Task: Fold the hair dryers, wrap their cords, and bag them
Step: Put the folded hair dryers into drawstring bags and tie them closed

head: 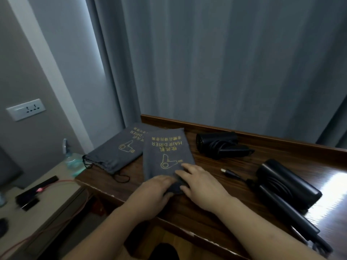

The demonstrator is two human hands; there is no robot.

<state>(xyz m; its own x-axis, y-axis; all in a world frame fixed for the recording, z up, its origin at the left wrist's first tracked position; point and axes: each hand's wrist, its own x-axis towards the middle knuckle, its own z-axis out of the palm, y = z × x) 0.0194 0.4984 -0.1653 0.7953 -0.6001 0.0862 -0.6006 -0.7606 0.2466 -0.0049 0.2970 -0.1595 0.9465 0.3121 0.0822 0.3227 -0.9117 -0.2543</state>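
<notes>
Dark wood tabletop (pixel 216 209) carries everything. Nearest, the left hand (pixel 155 188) and right hand (pixel 201 186) sit on the near end of a grey drawstring bag (pixel 165 152); their fingers seem to gather the cloth at its mouth, though I cannot tell how firmly. At the right, a black hair dryer (pixel 285 184) lies unfolded, its plug (pixel 228 172) loose beside it. Farther back, a second dryer (pixel 221 145) looks folded with its cord wound. A second bag (pixel 116 147) lies flat at the left. Judging by this, nothing is bagged yet, and one dryer remains to fold and wrap
</notes>
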